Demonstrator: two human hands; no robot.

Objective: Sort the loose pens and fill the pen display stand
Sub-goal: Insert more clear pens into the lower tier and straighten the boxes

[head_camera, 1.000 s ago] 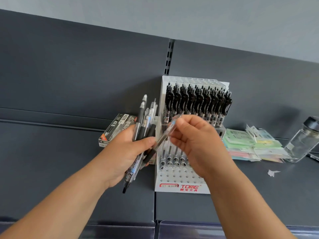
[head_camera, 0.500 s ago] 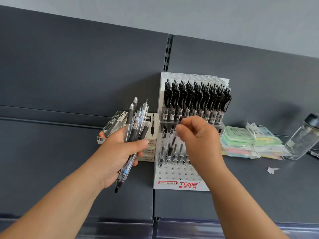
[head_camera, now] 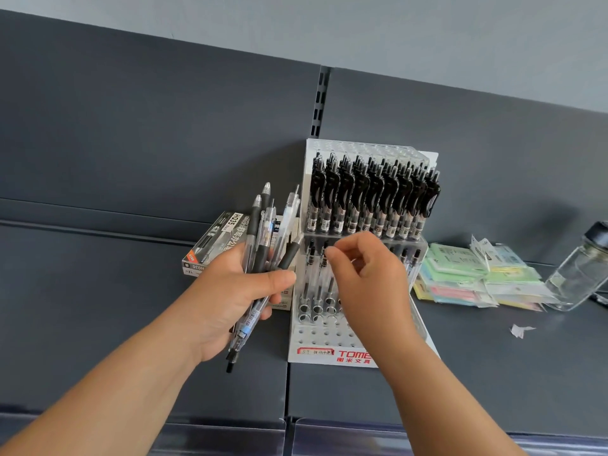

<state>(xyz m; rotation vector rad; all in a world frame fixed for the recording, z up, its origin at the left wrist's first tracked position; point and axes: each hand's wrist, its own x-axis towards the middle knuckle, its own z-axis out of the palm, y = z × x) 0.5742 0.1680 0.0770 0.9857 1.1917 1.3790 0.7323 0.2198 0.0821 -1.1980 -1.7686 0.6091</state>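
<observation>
The left grip [head_camera: 230,291] is closed around a fanned bundle of clear and black-barrelled loose pens [head_camera: 263,238], their tips pointing down toward the person. Just behind that grip, a grey cardboard pen box [head_camera: 217,238] lies on the dark grey shelf [head_camera: 98,307]. To the right stands the white perforated plastic pen display stand [head_camera: 316,337]. Its top tier, beyond the right grip [head_camera: 368,281], is packed with black-clipped pens [head_camera: 371,199].

A second ago the right grip held one clear pen in the air. Now a clear pen with a black top [head_camera: 324,258] stands in the middle tier, right at the fingertips. That likely means one more slot is filled, with the bundle still to go. Whether the fingertips still pinch the pen or have let go cannot be told.

The right grip hides much of the middle tier and the lower holes. Well right of it lie pastel paper packets [head_camera: 470,278] and a clear glass jar [head_camera: 575,278], which is cut off at the frame edge.
</observation>
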